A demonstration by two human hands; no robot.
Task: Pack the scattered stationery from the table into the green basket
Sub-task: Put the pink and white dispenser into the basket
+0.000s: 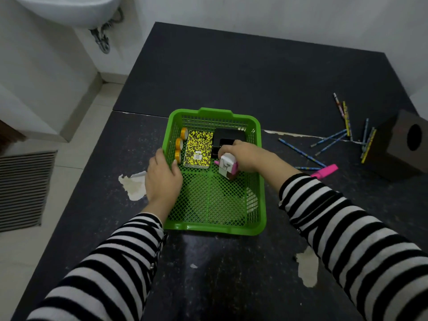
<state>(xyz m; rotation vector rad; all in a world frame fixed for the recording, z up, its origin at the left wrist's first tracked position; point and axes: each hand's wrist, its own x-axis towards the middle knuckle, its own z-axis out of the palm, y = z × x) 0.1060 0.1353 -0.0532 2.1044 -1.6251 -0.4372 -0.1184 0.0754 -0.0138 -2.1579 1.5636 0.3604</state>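
Observation:
The green basket sits mid-table. Inside it lie three yellow tape rolls along the left wall, a yellow-and-black speckled notebook and a black object at the back. My left hand grips the basket's left rim. My right hand is inside the basket, closed on a small white and pink box. Several pencils and a pink highlighter lie on the table to the right of the basket.
A dark brown box with a round hole stands at the right edge beside the pencils. The dark table top has chipped pale patches. A white sink hangs at the far left above a tiled floor.

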